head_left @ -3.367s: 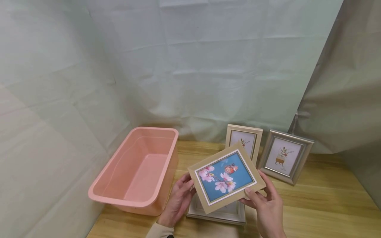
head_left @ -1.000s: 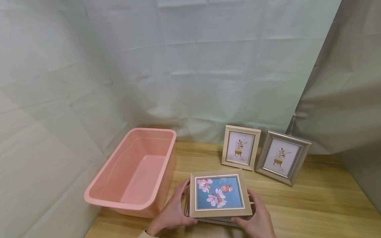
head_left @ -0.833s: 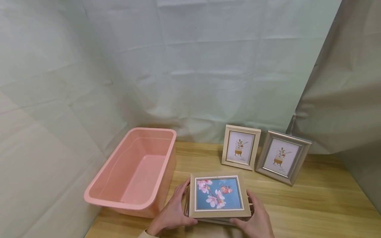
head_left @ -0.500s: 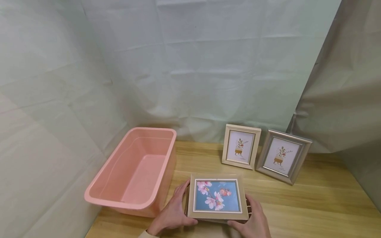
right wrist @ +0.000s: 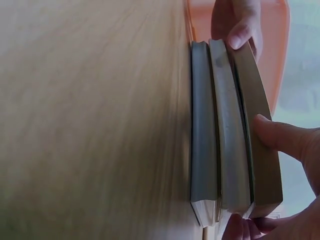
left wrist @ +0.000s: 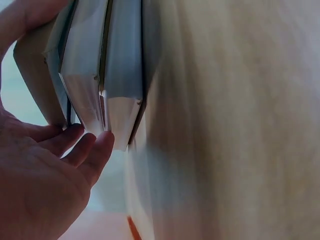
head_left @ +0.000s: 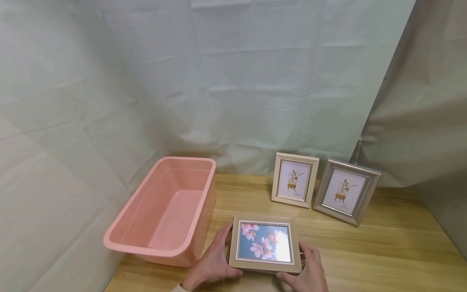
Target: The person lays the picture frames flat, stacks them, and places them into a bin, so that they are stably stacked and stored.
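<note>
Left hand [head_left: 217,259] clamped on picture-frame stack [right wrist: 230,125] at 9 o'clock | right hand [head_left: 309,271] clamped at 3 | stack on wooden tabletop [head_left: 372,259], blossom-print frame [head_left: 265,243] uppermost | pink tub [head_left: 178,215] at 10 | cream frame [head_left: 295,180] at 1 | silver frame [head_left: 346,192] at 2

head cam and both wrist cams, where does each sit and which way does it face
Head: on the person's head, facing forward and down over the frame stack and pink tub; left hand and right hand show.
Left wrist: on that wrist, facing the stack's edges, picture turned sideways; left hand shows.
Right wrist: on that wrist, facing the stack's side; both hands show.
Head and right wrist share stack, tub, both hands.
</note>
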`<act>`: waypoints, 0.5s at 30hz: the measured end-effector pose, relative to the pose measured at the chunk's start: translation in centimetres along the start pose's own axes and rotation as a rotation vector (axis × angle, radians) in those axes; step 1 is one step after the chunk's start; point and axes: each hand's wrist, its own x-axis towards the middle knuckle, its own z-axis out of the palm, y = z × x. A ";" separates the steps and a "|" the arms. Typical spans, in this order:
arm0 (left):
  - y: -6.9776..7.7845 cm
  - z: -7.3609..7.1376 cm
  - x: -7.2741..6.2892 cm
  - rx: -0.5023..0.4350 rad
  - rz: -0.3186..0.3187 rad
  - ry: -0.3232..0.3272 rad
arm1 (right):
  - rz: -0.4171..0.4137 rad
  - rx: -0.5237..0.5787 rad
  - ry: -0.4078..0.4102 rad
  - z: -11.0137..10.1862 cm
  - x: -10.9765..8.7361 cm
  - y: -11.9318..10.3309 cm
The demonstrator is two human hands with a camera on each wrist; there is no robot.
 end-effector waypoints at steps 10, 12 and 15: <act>-0.1 0.3 -0.2 0.057 -0.026 -0.004 | -0.044 -0.025 0.032 -0.1 0.1 0.4; -0.2 0.3 -0.2 0.051 -0.029 -0.002 | -0.046 -0.032 0.033 -0.2 0.2 0.5; -0.2 0.2 -0.1 0.044 -0.030 -0.003 | -0.043 -0.035 0.022 -0.3 0.4 0.4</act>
